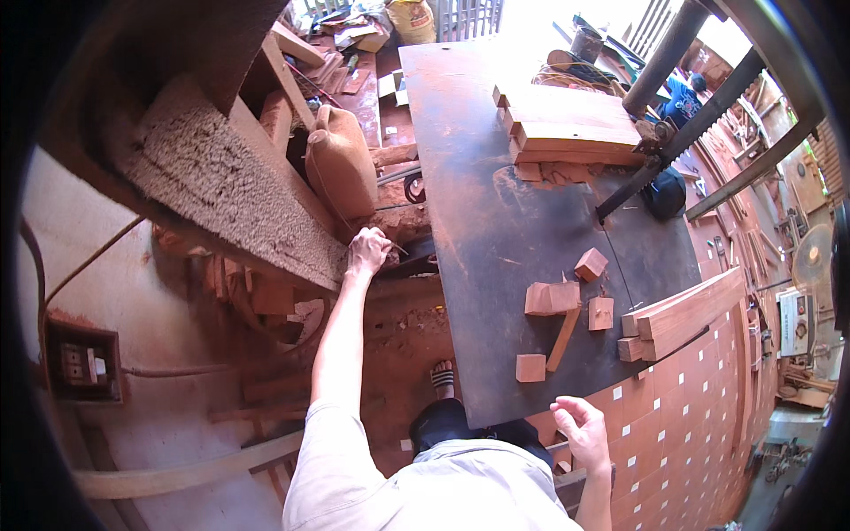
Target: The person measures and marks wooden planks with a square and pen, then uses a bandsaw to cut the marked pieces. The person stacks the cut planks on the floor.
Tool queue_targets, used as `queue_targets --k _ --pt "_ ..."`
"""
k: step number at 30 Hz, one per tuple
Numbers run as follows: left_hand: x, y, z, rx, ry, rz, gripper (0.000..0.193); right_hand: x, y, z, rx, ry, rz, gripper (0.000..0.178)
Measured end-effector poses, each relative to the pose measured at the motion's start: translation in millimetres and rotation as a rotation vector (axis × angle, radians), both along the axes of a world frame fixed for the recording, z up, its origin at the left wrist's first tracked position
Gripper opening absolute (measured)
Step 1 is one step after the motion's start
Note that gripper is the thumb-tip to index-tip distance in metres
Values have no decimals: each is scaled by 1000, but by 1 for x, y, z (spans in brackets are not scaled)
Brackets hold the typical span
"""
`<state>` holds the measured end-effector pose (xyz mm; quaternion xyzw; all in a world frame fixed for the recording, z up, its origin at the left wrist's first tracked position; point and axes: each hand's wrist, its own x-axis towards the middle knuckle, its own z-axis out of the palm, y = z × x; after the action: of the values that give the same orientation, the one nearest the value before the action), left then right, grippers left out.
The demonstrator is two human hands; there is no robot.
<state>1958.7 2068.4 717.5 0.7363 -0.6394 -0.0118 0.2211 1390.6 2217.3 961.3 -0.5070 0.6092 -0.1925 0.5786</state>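
Observation:
My left hand (370, 251) reaches out past the table's left edge, beside a dusty plastic jug (341, 164). Its fingers are closed, and a thin, light tip sticks out of them; I cannot make out what it belongs to. Near the table's front edge is my right hand (582, 431), with its fingers loosely bent and apart and nothing in it. On the dark flat table (478, 292) lie several wood blocks, among them a larger block (551, 298), a small cube (530, 367) and a narrow strip (564, 338).
Thick boards (575, 124) are stacked at the table's far side. Long wooden beams (691, 310) lie along its right edge. A dark upright bar (682, 133) comes down to the tabletop. A sawdust-coated frame (212, 168) slants across the left. Another person (682, 97) is far right.

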Motion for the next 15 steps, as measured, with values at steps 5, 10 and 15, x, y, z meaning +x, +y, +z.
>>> queue_targets --k 5,10,15 --pt "17 -7 -8 44 31 -98 7 4 12 -7 -26 27 -68 32" --pt "18 -8 -11 49 85 -83 11 10 8 -7 -38 66 -68 33" --pt "18 -9 -10 38 75 -108 11 15 5 -6 -37 60 -65 33"
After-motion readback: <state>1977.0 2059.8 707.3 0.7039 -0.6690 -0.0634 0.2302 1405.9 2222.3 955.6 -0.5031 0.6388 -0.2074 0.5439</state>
